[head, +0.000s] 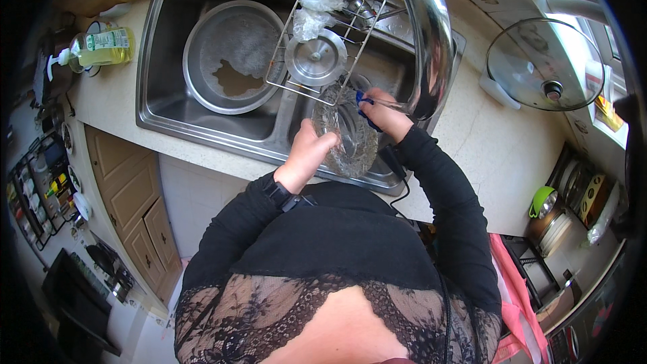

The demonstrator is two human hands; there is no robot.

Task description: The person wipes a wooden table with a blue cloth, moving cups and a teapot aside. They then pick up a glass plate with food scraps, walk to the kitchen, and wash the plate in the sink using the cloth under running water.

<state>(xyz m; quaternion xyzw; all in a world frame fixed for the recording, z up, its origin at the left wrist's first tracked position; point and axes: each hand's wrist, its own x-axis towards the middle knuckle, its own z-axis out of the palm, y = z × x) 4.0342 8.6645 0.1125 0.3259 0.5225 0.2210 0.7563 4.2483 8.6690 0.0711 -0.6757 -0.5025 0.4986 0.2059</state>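
Note:
My left hand [313,146] grips the near-left rim of a clear patterned glass dish [349,154], thumb on the inside. The dish is held tilted over the right sink basin [389,68]. At its upper right, my right hand [386,114] has its fingers closed around a dark blue cloth or scrubber [365,106], close to the dish's rim. The outlet end of a chrome gooseneck faucet [435,35] hangs beside my right hand. Part of the dish's far side sits beneath the edge of a wire rack [371,43].
A round metal basin [194,81] of foamy, cloudy water stands in the left sink. On the rack lie a steel lid [316,58] and crumpled clear plastic [316,15]. A soap pump bottle [106,46] is at left, a glass pot lid [536,60] at right.

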